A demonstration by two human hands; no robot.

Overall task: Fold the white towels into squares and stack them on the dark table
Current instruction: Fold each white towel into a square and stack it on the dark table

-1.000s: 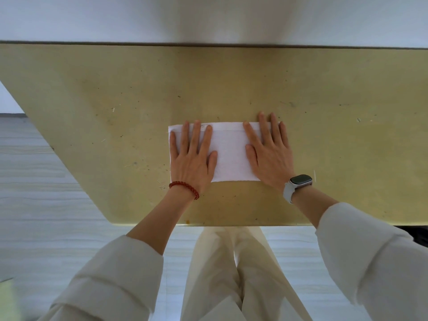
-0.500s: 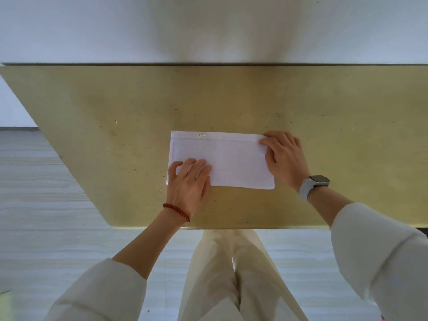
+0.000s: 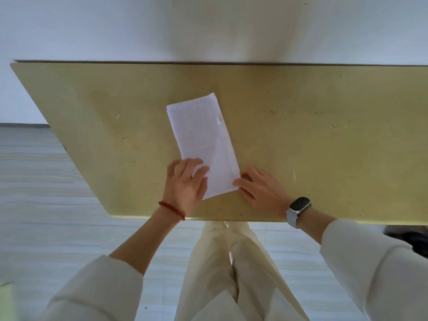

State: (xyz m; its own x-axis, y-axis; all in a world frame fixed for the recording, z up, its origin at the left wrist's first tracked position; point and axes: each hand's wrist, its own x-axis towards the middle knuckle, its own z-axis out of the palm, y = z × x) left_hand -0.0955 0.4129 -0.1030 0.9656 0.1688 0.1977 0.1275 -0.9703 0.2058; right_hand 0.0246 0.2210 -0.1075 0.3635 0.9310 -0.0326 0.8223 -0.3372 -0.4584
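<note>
1. A yellowish desk (image 3: 324,135) stands against a pale wall, with light striped flooring below its near edge.
2. The white towel (image 3: 201,140) lies on the desk as a long, narrow rectangle, already folded. It runs slantwise from mid-desk toward the near edge, with its near end between the two hands.
3. The left hand (image 3: 185,181) lies over the towel's near-left corner with fingers curled. It seems to pinch that corner, though blur hides the contact.
4. The right hand (image 3: 259,188) has its fingers bent at the near-right corner, and its fingertips (image 3: 237,181) touch the towel's edge. I cannot tell whether they grip it or only press.
5. Risk: the towel sits askew, so a fold made now would likely bring the edges together unevenly and leave no true square.
6. Risk: if only one layer is caught, the layers could slide apart when lifted.
7. The towel looks thin, flat and limp. A small tag (image 3: 219,119) shows on its right edge, and a faint diagonal shading crosses the lower half.
</note>
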